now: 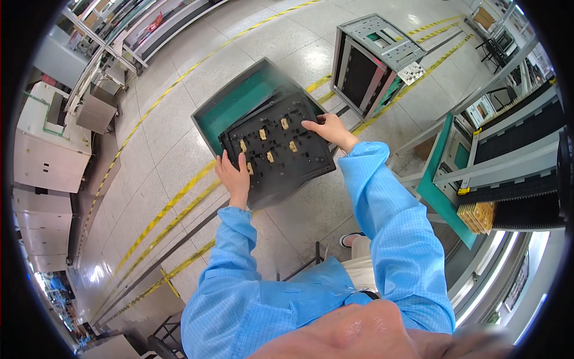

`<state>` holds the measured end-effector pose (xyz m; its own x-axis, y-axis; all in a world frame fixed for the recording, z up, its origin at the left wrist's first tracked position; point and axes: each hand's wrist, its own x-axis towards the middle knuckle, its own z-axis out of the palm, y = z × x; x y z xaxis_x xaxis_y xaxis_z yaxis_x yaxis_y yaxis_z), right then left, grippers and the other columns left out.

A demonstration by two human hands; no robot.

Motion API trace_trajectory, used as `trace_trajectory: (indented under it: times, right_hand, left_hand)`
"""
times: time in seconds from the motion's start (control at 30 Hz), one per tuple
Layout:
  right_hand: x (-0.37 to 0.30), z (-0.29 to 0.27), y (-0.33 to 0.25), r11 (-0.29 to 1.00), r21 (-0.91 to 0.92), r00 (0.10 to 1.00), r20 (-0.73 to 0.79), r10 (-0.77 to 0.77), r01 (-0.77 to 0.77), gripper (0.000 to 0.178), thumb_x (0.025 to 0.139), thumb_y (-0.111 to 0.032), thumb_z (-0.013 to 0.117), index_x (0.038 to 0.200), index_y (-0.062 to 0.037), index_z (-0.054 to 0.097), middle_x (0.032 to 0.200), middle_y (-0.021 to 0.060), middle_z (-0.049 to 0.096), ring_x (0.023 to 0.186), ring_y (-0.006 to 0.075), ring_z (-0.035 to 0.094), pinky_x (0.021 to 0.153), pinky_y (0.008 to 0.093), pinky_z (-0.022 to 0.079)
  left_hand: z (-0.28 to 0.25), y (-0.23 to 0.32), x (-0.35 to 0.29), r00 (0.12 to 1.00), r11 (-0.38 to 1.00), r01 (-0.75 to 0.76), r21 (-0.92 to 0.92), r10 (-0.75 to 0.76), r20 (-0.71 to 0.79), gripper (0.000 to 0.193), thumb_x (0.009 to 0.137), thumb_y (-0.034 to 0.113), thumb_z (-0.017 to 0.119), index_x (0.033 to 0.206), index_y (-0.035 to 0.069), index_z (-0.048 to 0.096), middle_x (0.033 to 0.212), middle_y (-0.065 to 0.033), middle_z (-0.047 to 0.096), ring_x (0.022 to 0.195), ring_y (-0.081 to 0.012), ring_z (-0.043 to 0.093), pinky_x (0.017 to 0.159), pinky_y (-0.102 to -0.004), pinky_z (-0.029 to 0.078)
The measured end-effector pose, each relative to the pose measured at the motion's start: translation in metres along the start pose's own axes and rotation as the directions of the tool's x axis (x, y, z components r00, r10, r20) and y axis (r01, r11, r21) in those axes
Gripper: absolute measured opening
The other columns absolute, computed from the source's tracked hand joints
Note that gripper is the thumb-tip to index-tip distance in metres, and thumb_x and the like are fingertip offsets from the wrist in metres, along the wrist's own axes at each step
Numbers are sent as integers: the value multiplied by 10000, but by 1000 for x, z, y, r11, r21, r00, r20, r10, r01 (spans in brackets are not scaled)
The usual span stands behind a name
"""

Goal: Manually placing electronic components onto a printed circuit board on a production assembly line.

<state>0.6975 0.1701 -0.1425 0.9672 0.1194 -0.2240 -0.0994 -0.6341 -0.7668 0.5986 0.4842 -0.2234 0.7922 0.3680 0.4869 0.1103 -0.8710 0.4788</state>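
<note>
So both hands are on the black plate [278, 142], and it's lying right between them, out in front of the person's body. The left hand [234, 182] is holding the near-left edge, fingers spread a bit and curling up over the rim, thumb side sitting just beside the lowest tan block [249, 169]. The right hand [335, 130] is gripping the opposite edge, thumb pressing on top; whatever its other fingers are doing underneath is hidden, so I can't tell.

Neither hand is really nearer since both are touching the plate, but the left one is sitting closer to the body and the right one is reaching further out. The plate is looking almost square, and the fisheye is bending things, so I'm not calling a long axis. The six tan blocks are sitting in two rows of three, running from the left-hand side up toward the right hand.

Beyond the plate there's a grey bin [239, 99] with a green inside, and the plate is covering its near part. Can't tell if it's resting on the bin or hanging over it. A metal rack [373, 69] is standing past the right hand.
</note>
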Motion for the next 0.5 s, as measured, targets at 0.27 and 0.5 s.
trace_trajectory:
  times: [0.27, 0.5]
  right_hand:
    - [-93, 14, 45, 927, 289, 922, -233, 310, -239, 705, 809, -578, 709, 1046, 83, 645, 912, 147, 690, 806, 200, 660, 684, 321, 513]
    - [-153, 57, 54, 668, 710, 880, -148, 451, -223, 686, 891, -503, 680, 1240, 73, 549, 1122, 132, 648, 922, 173, 626, 765, 307, 512]
  left_hand:
    - [6, 40, 56, 880, 822, 61, -566, 223, 419, 727, 885, 387, 714, 1434, 20, 410, 1366, -233, 511, 1207, -340, 546, 1032, -418, 419]
    - [28, 30, 90, 747, 854, 346, -388, -1, 665, 734, 842, 636, 637, 1196, -7, 646, 1126, -196, 684, 1111, -292, 632, 969, -353, 453]
